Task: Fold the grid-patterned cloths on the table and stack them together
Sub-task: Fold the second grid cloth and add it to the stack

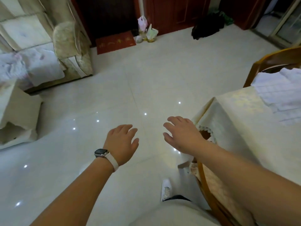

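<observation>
A white cloth with a faint grid pattern (276,95) lies crumpled on the table (236,115) at the far right, partly cut off by the frame edge. The table wears a cream tablecloth. My left hand (122,142), with a watch on its wrist, hovers over the floor with fingers relaxed and holds nothing. My right hand (182,132) hovers beside the table's near corner, fingers spread, also empty. Both hands are well short of the cloth.
A wooden chair (210,193) stands against the table's near side under my right forearm; another chair (268,62) is behind the table. A sofa (48,46) fills the far left. Glossy tiled floor (114,95) lies ahead, with bags (146,33) by a door.
</observation>
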Demonstrator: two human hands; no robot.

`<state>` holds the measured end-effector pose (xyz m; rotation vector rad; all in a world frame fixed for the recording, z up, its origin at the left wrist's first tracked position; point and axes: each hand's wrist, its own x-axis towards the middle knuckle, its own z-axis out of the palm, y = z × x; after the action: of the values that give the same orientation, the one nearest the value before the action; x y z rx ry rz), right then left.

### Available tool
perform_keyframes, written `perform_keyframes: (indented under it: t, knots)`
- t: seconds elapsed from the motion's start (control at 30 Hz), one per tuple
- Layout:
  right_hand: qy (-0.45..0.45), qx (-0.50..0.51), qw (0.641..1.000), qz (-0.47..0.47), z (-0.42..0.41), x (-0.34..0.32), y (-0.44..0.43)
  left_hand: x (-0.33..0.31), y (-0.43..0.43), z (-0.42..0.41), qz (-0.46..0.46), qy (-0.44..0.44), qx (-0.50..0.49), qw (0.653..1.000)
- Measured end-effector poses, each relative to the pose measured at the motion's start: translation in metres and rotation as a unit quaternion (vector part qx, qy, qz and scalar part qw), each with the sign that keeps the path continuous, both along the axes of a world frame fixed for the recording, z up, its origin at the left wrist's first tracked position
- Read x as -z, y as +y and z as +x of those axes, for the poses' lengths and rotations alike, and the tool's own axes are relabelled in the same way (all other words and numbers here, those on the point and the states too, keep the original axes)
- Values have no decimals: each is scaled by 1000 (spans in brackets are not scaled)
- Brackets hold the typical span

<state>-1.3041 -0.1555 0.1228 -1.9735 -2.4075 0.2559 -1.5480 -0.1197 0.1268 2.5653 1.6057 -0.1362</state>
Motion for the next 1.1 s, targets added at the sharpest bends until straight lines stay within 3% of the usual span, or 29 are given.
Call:
perform_keyframes:
  t: [0.3,0.6,1.1]
  knots:
    - [24,48,998,28,33,-1,92,-19,102,38,25,2,1,1000]
    - [36,126,991,1,46,11,151,-3,203,67,12,-19,71,997]
    - [-5,255,967,-16,15,-9,348,17,462,67,-7,-73,199,977]
